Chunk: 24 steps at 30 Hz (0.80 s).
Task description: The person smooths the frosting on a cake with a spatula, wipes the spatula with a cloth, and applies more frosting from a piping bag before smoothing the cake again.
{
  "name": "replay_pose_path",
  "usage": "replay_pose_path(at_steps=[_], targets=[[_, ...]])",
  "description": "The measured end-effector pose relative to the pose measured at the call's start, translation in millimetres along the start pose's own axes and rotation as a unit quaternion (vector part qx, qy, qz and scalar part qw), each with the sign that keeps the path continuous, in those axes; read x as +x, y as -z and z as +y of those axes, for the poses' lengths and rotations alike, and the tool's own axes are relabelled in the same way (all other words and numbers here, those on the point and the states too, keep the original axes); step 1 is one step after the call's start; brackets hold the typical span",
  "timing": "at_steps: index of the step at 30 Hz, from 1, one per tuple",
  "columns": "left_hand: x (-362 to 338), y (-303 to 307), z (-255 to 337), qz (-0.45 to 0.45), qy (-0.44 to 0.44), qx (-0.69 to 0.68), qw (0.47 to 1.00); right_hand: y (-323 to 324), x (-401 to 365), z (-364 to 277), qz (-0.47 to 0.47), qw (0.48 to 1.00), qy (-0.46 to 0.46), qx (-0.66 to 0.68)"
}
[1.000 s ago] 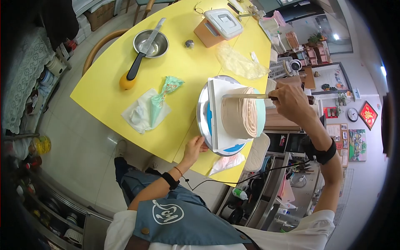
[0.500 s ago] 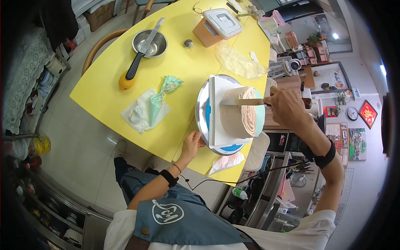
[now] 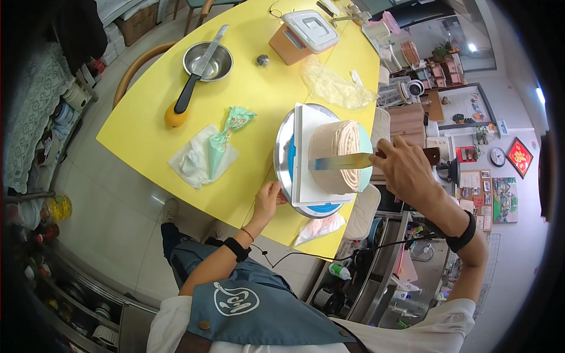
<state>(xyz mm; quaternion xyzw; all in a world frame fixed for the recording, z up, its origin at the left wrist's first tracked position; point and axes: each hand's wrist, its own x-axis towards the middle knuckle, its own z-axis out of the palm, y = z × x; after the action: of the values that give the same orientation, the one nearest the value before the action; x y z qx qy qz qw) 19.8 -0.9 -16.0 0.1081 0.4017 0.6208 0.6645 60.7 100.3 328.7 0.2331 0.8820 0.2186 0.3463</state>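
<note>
A round cake [image 3: 331, 147] coated in pale pinkish-beige cream, with ridged cream on its top and a mint-green area on its far right side, stands on a white square board [image 3: 302, 176]. The board rests on a metal cake turntable [image 3: 283, 154] with a blue ring. My right hand [image 3: 406, 169] is closed around an icing spatula [image 3: 347, 161], whose flat blade lies across the cake's cream. Low on the turntable's near-left rim, my left hand [image 3: 268, 203] has its fingers curled at the edge; its fingertips are partly hidden.
On the yellow table [image 3: 141, 138] lie a mint piping bag [image 3: 222, 150] on white paper [image 3: 191, 165], a steel bowl [image 3: 220, 67] with a serrated knife [image 3: 197, 73], a lidded tub [image 3: 297, 44] and a clear plastic bag [image 3: 332, 85]. A pinkish bag [image 3: 318, 228] lies beside the turntable.
My right hand and the spatula have moved slightly down in view, and the blade's face is turned more toward me. My left hand stays at the turntable rim.
</note>
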Motion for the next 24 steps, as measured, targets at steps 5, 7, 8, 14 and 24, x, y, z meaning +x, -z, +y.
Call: replay_pose_path(at_steps=[5,7,8,14,24], targets=[[-2,-1,0,-0.002,-0.003,0.009,1.0,-15,7,13,0.059,0.998,0.0,-0.005],[-3,-2,-1,-0.004,-0.005,0.004,1.0,-20,13,21,0.071,0.997,-0.007,-0.01],[-3,-1,-2,-0.01,-0.001,0.013,1.0,-20,17,24,0.067,0.998,-0.013,-0.004],[-4,0,-1,-0.024,0.013,0.022,0.999,-20,32,34,0.053,0.998,-0.039,0.001],[-5,0,-3,-0.022,0.012,0.019,1.0,-4,29,18,0.039,0.999,-0.035,-0.011]])
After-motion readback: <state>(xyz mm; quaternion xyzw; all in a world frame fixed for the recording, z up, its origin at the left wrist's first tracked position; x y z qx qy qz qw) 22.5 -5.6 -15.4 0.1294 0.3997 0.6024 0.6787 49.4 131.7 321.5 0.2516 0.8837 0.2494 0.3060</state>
